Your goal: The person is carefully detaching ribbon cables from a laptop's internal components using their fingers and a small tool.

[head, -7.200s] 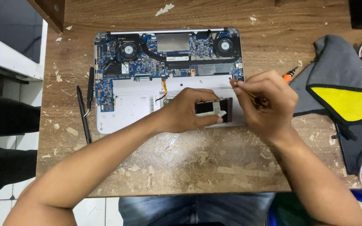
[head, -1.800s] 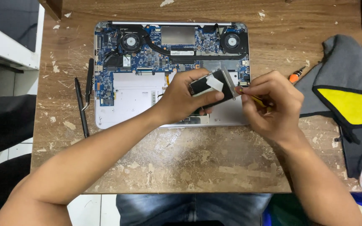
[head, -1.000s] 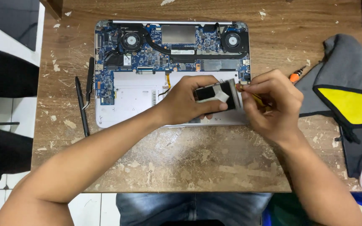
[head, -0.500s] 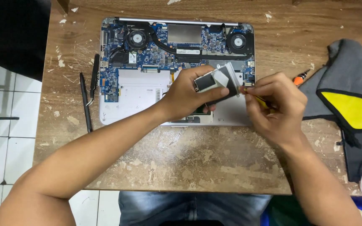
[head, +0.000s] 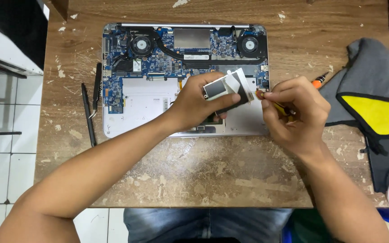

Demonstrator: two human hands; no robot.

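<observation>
The scene is lit evenly and fairly brightly from above, and no hard shadows are cast. Only soft, short shadows are seen under the left hand (head: pixel 199 102) and the right hand (head: pixel 296 114) on the pale laptop base (head: pixel 145 108). A mild sheen is caught on the silver drive (head: pixel 221 87) and on the metal hinge bar at the laptop's far edge, without blown-out glare. The centre is rendered sharply. Slight softness is noted toward the corners, and the forearms at the bottom edge are stretched a little by the wide lens. The dark top corners are left underexposed.
</observation>
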